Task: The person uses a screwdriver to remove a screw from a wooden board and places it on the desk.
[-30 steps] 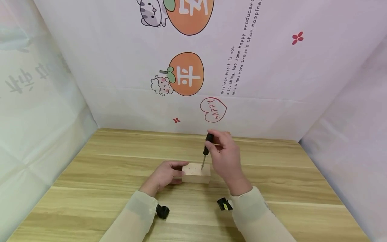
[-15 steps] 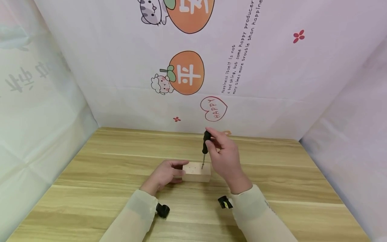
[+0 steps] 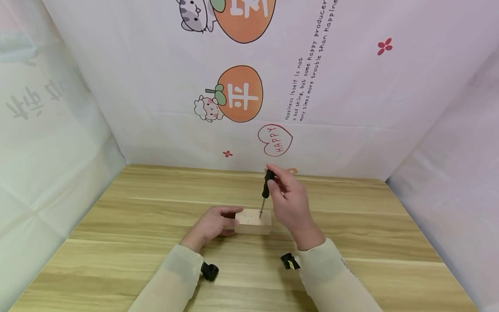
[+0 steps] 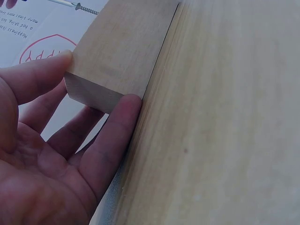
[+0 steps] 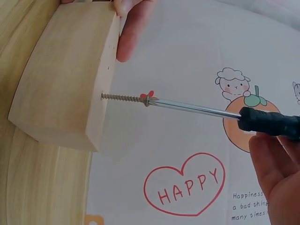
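A pale wooden block (image 3: 252, 229) lies on the table with several small holes in its top face. My left hand (image 3: 212, 226) grips its left end, thumb and fingers (image 4: 124, 112) on opposite sides. Near the block's right end a threaded screw (image 5: 124, 98) stands upright, its point in the wood and most of its thread exposed. The tip of a screwdriver (image 5: 197, 109) meets the screw head. My right hand (image 3: 291, 201) holds the black handle between thumb and fingers, the shaft leaning slightly to the right at the top.
The wood-grain table (image 3: 128, 247) runs back to a white printed cloth (image 3: 335, 147) just behind the right hand. More cloth hangs at the left and right sides. A small orange mark (image 3: 292, 171) shows low on the back cloth.
The screwdriver handle tipped slightly left, then back right, as the right fingers shifted on it. The left hand and the block have stayed in place; the view has moved very slightly.
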A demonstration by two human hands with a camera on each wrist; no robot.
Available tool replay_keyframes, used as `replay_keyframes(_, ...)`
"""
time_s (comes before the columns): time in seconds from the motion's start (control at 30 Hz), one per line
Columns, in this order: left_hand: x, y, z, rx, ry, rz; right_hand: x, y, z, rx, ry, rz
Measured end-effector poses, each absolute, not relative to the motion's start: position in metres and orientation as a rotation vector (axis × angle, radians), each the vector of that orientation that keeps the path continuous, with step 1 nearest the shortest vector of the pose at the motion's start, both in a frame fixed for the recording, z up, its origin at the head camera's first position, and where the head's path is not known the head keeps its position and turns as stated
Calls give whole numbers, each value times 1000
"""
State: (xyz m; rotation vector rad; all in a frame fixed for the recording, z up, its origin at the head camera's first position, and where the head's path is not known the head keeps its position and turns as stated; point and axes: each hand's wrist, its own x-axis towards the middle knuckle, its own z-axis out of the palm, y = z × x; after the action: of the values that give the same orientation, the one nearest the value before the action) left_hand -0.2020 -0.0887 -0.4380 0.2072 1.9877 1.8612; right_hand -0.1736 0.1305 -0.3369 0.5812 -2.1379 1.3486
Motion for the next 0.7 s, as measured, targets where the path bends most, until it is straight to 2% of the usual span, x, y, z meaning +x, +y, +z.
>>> replay_keyframes(0.7, -202, -88, -438, 207, 1990, 1864, -172, 132, -335, 561, -2119, 1301)
